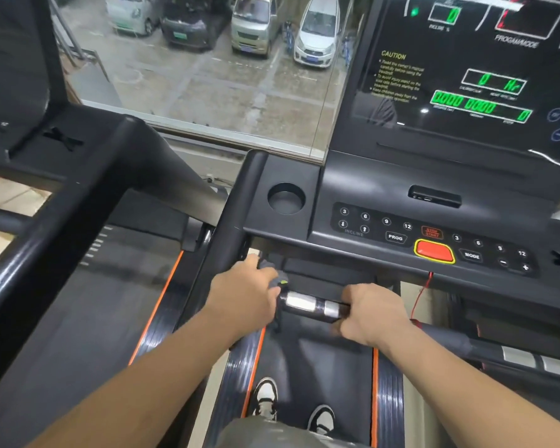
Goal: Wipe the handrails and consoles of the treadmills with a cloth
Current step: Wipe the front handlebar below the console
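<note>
Beyond a window, parked cars stand on wet pavement. Nearer, a black treadmill console fills the right side. It has a lit display with green digits, a round cup holder, rows of numbered buttons and a red stop button above the right hand's knuckles. A red cord hangs from the console edge, close beside that hand. A second treadmill stands to the left of the left hand's fingers.

The left hand curls its fingers around a grey cloth, holding it where the side handrail meets the cross handlebar. The cloth bunches out past the fingertips, toward the console. The right hand wraps closed around the handlebar, and two silver sensor plates lie bare between the hands.

The handlebar's long axis runs left to right, dipping slightly toward the right hand. The side handrail points away from the fingers, up toward the window. Two shoes stand on the belt below.
</note>
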`<action>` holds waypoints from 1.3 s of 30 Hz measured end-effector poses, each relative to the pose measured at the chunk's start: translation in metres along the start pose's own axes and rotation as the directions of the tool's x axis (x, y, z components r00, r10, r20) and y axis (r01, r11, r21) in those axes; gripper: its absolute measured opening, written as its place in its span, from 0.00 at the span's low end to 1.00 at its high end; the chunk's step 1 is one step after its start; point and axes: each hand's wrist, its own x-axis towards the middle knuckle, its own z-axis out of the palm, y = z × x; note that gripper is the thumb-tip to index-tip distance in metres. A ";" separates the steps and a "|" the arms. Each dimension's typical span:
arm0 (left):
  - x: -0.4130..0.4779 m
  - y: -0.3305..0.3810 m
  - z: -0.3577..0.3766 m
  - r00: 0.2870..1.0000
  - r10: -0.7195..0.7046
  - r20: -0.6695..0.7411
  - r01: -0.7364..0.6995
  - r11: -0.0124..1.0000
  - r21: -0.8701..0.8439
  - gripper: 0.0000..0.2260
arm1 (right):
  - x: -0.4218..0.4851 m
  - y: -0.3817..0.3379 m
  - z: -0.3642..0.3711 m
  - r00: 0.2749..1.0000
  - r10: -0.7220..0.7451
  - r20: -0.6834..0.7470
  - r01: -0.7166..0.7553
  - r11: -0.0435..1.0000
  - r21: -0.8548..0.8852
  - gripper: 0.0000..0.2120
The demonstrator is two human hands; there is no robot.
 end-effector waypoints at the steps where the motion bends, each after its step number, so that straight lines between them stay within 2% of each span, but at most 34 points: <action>1: 0.005 0.010 0.002 1.000 -0.003 0.002 0.002 0.997 0.073 0.14 | -0.001 0.000 0.002 1.000 0.007 -0.008 -0.007 1.000 0.007 0.22; 6: 0.041 0.052 0.015 0.986 0.002 0.167 -0.048 0.961 0.271 0.11 | -0.007 0.000 0.012 0.998 -0.002 -0.063 0.005 0.999 0.039 0.19; 9: 0.053 0.054 0.003 0.970 0.006 0.244 -0.073 0.960 0.269 0.11 | -0.011 0.001 0.014 0.998 -0.005 -0.067 0.010 0.997 0.071 0.18; 11: 0.047 0.053 -0.001 0.968 0.066 0.242 -0.125 0.963 0.238 0.14 | -0.014 0.009 0.014 0.998 -0.027 -0.053 0.034 0.991 0.126 0.16; 13: 0.027 0.048 0.005 0.983 0.094 0.159 -0.122 0.976 0.180 0.13 | -0.020 0.021 0.016 0.997 -0.064 -0.050 0.074 0.964 0.255 0.20; 15: -0.001 0.040 0.021 0.993 0.097 -0.062 -0.096 0.995 0.025 0.14 | -0.030 0.039 0.017 0.991 -0.084 -0.103 0.117 0.922 0.370 0.33; 16: -0.014 0.034 0.029 0.991 0.097 -0.097 -0.103 0.993 -0.057 0.18 | -0.035 0.050 0.018 0.986 -0.074 -0.146 0.128 0.906 0.405 0.35; 18: -0.030 0.025 0.043 0.984 0.152 -0.090 -0.157 0.987 -0.047 0.33 | -0.044 0.077 0.020 0.980 -0.013 -0.199 0.100 0.896 0.433 0.35; 19: -0.030 0.024 0.047 0.979 0.172 -0.106 -0.173 0.985 -0.005 0.38 | -0.047 0.092 0.022 0.978 0.026 -0.205 0.064 0.905 0.421 0.34; 20: -0.026 0.027 0.048 0.980 0.154 -0.123 -0.153 0.988 0.023 0.38 | -0.049 0.105 0.022 0.980 0.057 -0.191 0.021 0.922 0.387 0.33; 22: -0.013 0.049 0.049 0.994 0.064 -0.092 -0.057 0.995 0.079 0.31 | -0.052 0.127 0.023 0.987 0.088 -0.136 -0.041 0.947 0.319 0.32; 24: -0.002 0.092 0.054 0.998 0.050 -0.037 -0.046 0.992 0.120 0.26 | -0.053 0.142 0.027 0.993 0.091 -0.078 -0.065 0.954 0.292 0.28; 27: -0.003 0.178 0.071 0.980 0.195 0.040 -0.199 0.969 0.149 0.19 | -0.050 0.161 0.035 0.998 0.054 -0.024 -0.047 0.974 0.220 0.22; 29: -0.003 0.214 0.082 0.959 0.282 0.029 -0.283 0.946 0.155 0.20 | -0.048 0.173 0.040 1.000 0.021 -0.023 -0.017 0.986 0.167 0.19; 30: -0.003 0.223 0.080 0.960 0.275 0.048 -0.279 0.948 0.153 0.21 | -0.046 0.178 0.043 0.999 0.003 -0.037 0.002 0.990 0.142 0.17; 32: -0.003 0.215 0.079 0.978 0.208 0.006 -0.207 0.968 0.143 0.22 | -0.042 0.185 0.045 0.997 -0.027 -0.074 0.034 0.995 0.098 0.14; 35: -0.011 0.167 0.065 0.989 0.142 0.040 -0.145 0.984 0.103 0.27 | -0.039 0.187 0.044 0.993 -0.064 -0.097 0.072 0.994 0.077 0.12; 39: -0.011 0.121 0.044 0.999 -0.032 0.007 0.031 0.990 0.137 0.24 | -0.035 0.191 0.042 0.992 -0.087 -0.096 0.098 0.989 0.112 0.12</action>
